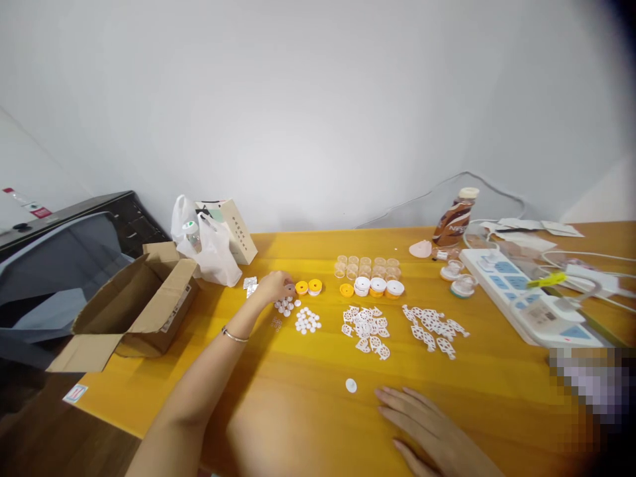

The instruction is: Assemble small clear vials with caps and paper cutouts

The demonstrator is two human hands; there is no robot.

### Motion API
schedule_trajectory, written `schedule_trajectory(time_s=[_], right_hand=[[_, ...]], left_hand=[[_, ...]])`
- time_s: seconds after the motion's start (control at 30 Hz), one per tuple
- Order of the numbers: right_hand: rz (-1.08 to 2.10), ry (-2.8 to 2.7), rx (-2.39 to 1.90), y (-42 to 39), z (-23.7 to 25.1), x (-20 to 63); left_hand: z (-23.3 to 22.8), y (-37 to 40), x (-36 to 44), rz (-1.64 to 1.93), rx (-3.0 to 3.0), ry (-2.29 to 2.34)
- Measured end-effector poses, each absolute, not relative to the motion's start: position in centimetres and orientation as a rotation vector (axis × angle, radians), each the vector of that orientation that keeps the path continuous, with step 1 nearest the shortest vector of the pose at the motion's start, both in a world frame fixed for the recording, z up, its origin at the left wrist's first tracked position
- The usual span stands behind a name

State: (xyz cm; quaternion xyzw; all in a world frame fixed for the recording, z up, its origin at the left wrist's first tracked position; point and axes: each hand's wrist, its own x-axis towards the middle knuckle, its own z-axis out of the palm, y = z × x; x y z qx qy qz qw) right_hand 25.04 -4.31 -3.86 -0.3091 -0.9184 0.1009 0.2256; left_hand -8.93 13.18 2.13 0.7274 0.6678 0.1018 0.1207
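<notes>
At frame centre-left, my left hand (275, 287) reaches the small white plastic discs (287, 305) on the yellow counter (298, 397); grip state I can't tell. Right hand (432, 430) lies flat, released, near a lone white round cap (351, 385). I'd pinch one disc cleanly, avoiding neighbours.

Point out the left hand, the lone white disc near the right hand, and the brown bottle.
left hand (273, 286), head view, knuckles.
lone white disc (351, 385), head view, its centre.
brown bottle (453, 225), head view, label.
</notes>
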Motion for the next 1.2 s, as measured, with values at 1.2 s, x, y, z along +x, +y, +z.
schedule_trajectory(time_s=[1.2], right_hand=[[0.388,-2.47,-0.88,-4.6,-4.3,24.8]], left_hand=[[-1.9,-0.5,1.2,0.554,2.393,0.991]])
